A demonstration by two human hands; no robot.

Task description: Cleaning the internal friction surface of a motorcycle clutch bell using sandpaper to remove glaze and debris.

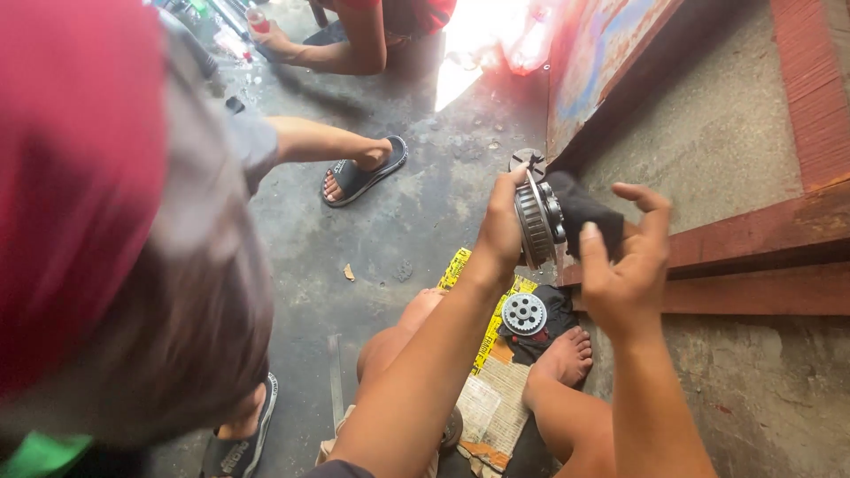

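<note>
My left hand (502,226) grips a round ribbed metal hub (537,223), held on edge in front of me. Against its right face my right hand (630,258) presses a dark cloth (582,209), thumb and fingers curled around it. Below the hands, a toothed metal disc with round holes (524,313) lies on a black rag (551,320) next to my bare foot (563,357). A small black spoked part (529,161) lies on the floor just above the hub.
Another person's head in a red cap (80,177) fills the left; their sandalled foot (359,177) rests on the concrete floor (416,195). A second person's arm (341,49) is at top. Flattened cardboard (491,389) lies under me. A red-painted wooden frame (753,248) runs along the right.
</note>
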